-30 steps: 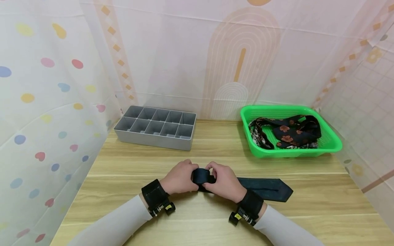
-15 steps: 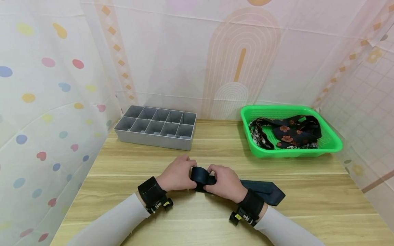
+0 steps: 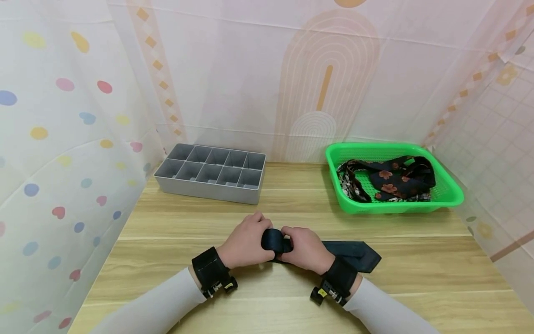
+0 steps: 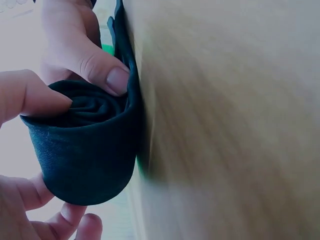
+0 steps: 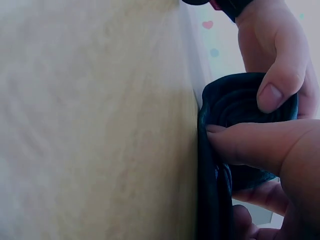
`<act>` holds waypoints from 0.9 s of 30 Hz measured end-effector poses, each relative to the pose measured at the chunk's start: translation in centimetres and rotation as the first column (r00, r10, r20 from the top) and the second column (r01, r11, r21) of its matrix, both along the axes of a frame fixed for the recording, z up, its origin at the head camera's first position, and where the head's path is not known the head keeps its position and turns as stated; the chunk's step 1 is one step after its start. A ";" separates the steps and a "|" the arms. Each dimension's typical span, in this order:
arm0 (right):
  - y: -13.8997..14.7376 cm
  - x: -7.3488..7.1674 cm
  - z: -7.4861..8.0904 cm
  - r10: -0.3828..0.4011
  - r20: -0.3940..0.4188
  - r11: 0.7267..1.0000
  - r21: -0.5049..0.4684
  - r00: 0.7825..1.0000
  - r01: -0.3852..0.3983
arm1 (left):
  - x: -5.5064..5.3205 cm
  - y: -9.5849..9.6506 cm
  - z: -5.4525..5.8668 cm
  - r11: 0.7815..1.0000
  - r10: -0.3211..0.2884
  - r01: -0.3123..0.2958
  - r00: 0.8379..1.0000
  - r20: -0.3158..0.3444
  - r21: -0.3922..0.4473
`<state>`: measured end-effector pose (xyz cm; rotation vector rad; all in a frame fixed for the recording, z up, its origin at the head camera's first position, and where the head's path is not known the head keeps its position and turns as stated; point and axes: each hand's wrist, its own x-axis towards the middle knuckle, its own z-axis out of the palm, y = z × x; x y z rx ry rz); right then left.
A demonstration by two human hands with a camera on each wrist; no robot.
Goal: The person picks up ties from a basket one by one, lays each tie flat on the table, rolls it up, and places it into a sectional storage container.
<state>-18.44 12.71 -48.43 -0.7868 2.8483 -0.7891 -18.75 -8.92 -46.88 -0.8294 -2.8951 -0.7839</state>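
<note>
A dark blue-green necktie (image 3: 273,241) lies on the table, partly wound into a thick roll. Its flat pointed end (image 3: 362,256) trails out to the right beyond my right hand. My left hand (image 3: 245,240) grips the roll from the left, thumb on the near spiral end (image 4: 95,107) and fingers around the far side. From the other side my right hand (image 3: 308,250) pinches the tie where the flat strip meets the roll. In the right wrist view, that strip (image 5: 212,195) runs along the tabletop under the thumb. The fingers partly hide the roll's middle.
Behind the left hand stands a grey divided box (image 3: 210,190) with two rows of compartments. At the back right, a green plastic basket (image 3: 400,209) holds dark floral ties (image 3: 390,181). Patterned curtains border the wooden table (image 3: 292,301) at the back and sides.
The tie's pointed end has drawn leftward toward my right hand. My left hand shifted slightly left, then came back right around the roll. The right hand stays almost in place.
</note>
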 end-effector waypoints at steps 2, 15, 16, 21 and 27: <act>0.0 -0.1 0.0 0.009 0.009 1.000 -0.003 1.000 -0.009 | 0.0 0.0 0.0 1.000 0.002 -0.002 1.000 0.017 0.003; 0.2 -0.3 0.2 0.010 0.027 1.000 -0.009 1.000 -0.010 | 0.0 -0.1 0.0 1.000 0.000 -0.001 0.999 0.055 0.020; 0.3 -0.3 0.2 0.009 0.029 1.000 -0.010 1.000 -0.009 | -0.1 -0.1 -0.1 1.000 -0.006 0.005 0.998 0.066 0.026; 0.5 -0.6 0.1 0.015 0.041 1.000 -0.014 0.999 -0.014 | -0.5 -0.4 -0.5 0.999 -0.043 0.037 0.983 0.176 0.040; 1.5 -1.5 0.0 -0.036 0.050 0.999 -0.012 0.998 0.037 | -0.8 -0.6 -0.9 0.999 -0.038 0.036 0.978 0.206 0.016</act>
